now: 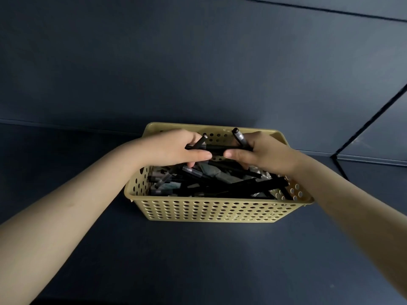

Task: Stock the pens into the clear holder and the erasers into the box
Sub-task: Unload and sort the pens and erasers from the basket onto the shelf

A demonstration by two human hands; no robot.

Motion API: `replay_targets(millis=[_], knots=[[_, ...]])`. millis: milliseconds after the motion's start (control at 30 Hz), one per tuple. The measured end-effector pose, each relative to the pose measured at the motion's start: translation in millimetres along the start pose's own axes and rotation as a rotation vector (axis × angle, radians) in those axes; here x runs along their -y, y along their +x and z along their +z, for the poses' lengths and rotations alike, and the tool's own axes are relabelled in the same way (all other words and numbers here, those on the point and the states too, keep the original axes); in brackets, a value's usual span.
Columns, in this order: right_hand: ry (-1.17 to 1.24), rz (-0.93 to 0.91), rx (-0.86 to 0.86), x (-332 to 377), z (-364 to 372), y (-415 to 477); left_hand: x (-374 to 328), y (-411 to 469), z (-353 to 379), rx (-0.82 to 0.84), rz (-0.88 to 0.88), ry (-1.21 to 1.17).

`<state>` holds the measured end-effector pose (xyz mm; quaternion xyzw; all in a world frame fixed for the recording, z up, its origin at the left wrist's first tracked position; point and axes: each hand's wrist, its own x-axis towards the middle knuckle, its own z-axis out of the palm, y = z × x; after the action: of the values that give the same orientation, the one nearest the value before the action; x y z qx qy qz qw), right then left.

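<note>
A tan perforated basket [211, 211] stands on the dark surface, filled with several black pens [237, 183] and some grey wrapped pieces. Both my hands are over its far half. My left hand [174, 148] grips a bunch of black pens, one cap end sticking up at its fingertips. My right hand [262, 151] grips more pens, with one pen [240, 137] poking up above the fingers. A dark pen spans the gap between the two hands. Neither the clear holder nor the box is in view.
The dark blue surface [198, 260] stretches in front of the basket and to both sides. A dark back panel [198, 62] rises behind it, and a side panel edge [372, 119] slants down at the right.
</note>
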<state>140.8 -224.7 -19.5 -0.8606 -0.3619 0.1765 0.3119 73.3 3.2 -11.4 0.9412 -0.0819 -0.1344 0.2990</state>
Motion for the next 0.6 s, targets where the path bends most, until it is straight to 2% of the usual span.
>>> replay_targets(millis=[267, 400, 600], knots=[[0.145, -0.03, -0.108, 7, -9, -11, 1, -9, -12, -0.052, 0.02, -0.289], [0.172, -0.093, -0.231, 3, -15, -14, 4, -10, -12, -0.105, 0.003, -0.36], [0.205, -0.151, -0.321, 8, -16, -19, -4, -14, -10, -0.167, 0.008, -0.435]])
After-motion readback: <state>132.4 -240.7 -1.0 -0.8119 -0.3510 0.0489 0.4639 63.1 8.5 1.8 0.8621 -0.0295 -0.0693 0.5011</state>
